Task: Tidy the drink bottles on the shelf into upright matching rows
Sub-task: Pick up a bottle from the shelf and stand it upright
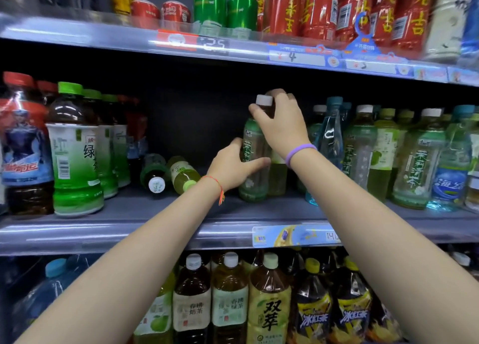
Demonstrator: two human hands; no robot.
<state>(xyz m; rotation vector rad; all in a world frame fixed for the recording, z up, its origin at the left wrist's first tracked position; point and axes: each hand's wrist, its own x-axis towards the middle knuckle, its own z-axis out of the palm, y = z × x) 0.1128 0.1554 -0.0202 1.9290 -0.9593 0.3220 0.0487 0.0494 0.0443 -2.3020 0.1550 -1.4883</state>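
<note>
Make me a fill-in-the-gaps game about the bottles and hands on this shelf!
1. The right hand grips the tea bottle near its ____ cap.
2. The left hand holds that bottle's ____ half.
3. Two bottles left of it are lying ____.
4. The right wrist wears a ____ band.

Answers: white; lower; down; purple

green-label tea bottle point(252, 159) upright, two bottles point(168, 174) lying down

Retail shop, drinks aisle. Grey metal shelves point(155, 209) stacked in tiers, packed with labelled plastic drink bottles point(75, 149) and red and green cans point(241, 12). Printed price tags point(295, 236) clipped in clear shelf-edge strips point(77, 35).
</note>
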